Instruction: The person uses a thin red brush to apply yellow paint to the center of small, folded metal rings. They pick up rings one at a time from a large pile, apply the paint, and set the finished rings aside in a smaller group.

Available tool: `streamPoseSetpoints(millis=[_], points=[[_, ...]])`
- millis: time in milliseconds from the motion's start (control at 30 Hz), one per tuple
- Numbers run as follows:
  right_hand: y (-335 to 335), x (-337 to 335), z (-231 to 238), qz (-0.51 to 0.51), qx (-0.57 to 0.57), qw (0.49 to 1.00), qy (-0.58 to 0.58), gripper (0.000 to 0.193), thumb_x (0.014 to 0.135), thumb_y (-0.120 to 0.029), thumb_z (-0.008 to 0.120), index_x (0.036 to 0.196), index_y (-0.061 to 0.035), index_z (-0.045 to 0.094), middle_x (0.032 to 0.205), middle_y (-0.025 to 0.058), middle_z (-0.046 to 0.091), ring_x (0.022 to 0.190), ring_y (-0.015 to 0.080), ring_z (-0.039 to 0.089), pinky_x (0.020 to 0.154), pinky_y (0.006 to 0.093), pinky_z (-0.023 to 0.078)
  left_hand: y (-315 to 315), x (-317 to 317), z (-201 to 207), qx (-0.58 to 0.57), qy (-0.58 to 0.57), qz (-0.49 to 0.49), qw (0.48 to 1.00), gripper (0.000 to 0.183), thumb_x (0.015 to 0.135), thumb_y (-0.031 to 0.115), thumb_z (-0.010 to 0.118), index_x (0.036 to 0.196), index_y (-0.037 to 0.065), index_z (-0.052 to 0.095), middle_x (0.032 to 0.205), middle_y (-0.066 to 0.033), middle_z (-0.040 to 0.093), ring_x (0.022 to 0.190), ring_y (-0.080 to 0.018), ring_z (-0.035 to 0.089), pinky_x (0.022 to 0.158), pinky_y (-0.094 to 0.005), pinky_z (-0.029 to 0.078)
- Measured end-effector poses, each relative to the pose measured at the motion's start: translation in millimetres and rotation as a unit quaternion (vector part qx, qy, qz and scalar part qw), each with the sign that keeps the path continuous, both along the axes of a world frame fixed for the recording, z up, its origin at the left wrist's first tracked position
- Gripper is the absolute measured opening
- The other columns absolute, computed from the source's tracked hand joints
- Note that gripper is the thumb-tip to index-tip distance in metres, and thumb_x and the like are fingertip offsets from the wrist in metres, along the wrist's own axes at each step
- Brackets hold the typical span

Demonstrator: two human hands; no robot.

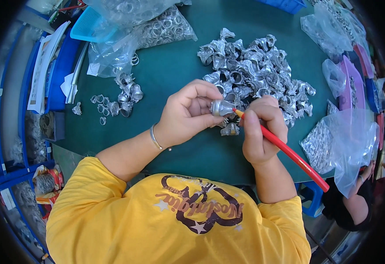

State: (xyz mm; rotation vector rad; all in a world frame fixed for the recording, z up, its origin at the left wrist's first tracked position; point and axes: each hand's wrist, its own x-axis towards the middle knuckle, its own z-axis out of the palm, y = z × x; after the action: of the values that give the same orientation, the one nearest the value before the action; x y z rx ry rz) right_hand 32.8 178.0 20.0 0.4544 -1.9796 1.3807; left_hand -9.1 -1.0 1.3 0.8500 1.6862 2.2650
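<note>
Hands meet over the green surface (pixel 175 75), just above its near edge. Left hand (pixel 188 112) has its fingers curled shut round a small foil-wrapped piece (pixel 221 107), thumb and forefinger pinching it so one end faces right, toward the other hand; held up off the surface, likely so the end is easy to reach. Right hand (pixel 260 130) is closed in a pen grip on a red stick (pixel 289 152), tip touching or just at the exposed end of the piece, long tail slanting down-right past the wrist. That grip gives fine control at the tip. What the tip does to the piece is too small to tell. Big foil pile (pixel 256 70) lies just beyond the hands, within easy reach; one loose foil piece (pixel 230 129) sits on the surface right under them. Small cluster of rings (pixel 119 99) lies apart to the left, seemingly kept separate from the big pile. Clear bags of rings (pixel 157 26) at the far left and another bag (pixel 333 141) on the right. Another person (pixel 355 202) sits at lower right.
</note>
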Motion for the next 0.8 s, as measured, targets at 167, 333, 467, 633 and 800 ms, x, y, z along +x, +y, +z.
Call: streamPoseSetpoints(millis=[167,333,467,633,800], points=[[1.4,-0.2,1.3,0.001,-0.018,0.999,0.030,0.011,0.074,0.007,0.060,0.079,-0.0015,0.055,0.069,0.0094,0.058,0.060,0.0245,0.054,0.067,0.0359,0.042,-4.4,0.0,8.1,0.161,-0.289,-0.108,0.938,0.033,0.087,-0.002,0.063,0.115,0.002,0.047,0.105,-0.0116,0.061,0.092,-0.0197,0.065,0.073,-0.0277,0.054],[0.9,0.5,6.9,-0.012,-0.014,0.999,0.028,0.011,0.075,0.006,0.059,0.079,-0.0026,0.053,0.069,0.0092,0.057,0.062,0.0249,0.053,0.067,0.0363,0.041,-2.7,-3.4,46.8,0.048,0.111,0.086,0.989,0.021,0.078,-0.003,0.072,0.093,0.003,0.058,0.100,-0.0101,0.061,0.087,-0.0171,0.059,0.077,-0.0277,0.048],[3.4,3.9,5.6,-0.009,-0.020,0.999,0.037,0.010,0.076,0.005,0.059,0.079,-0.0028,0.053,0.070,0.0094,0.057,0.063,0.0249,0.053,0.068,0.0366,0.041,-24.2,-75.8,120.7,-0.099,0.578,0.438,0.681,0.027,0.065,-0.003,0.077,0.084,0.006,0.060,0.097,-0.0113,0.063,0.089,-0.0274,0.061,0.078,-0.0333,0.047],[-0.7,0.4,6.8,-0.021,0.005,0.999,0.047,0.011,0.075,0.006,0.059,0.078,-0.0028,0.053,0.070,0.0092,0.056,0.062,0.0262,0.053,0.067,0.0368,0.040,-50.7,-139.6,157.6,-0.264,0.581,0.547,0.542,0.019,0.072,0.004,0.075,0.090,0.005,0.066,0.107,-0.0124,0.063,0.100,-0.0288,0.058,0.088,-0.0364,0.046],[1.5,-0.5,5.3,-0.022,0.010,0.998,0.056,0.012,0.074,0.006,0.060,0.078,-0.0030,0.053,0.070,0.0091,0.056,0.062,0.0253,0.054,0.066,0.0361,0.040,-0.1,-88.7,105.9,-0.178,0.590,0.302,0.728,0.014,0.072,0.001,0.071,0.081,0.006,0.061,0.075,-0.0091,0.061,0.068,-0.0281,0.060,0.062,-0.0356,0.051]])
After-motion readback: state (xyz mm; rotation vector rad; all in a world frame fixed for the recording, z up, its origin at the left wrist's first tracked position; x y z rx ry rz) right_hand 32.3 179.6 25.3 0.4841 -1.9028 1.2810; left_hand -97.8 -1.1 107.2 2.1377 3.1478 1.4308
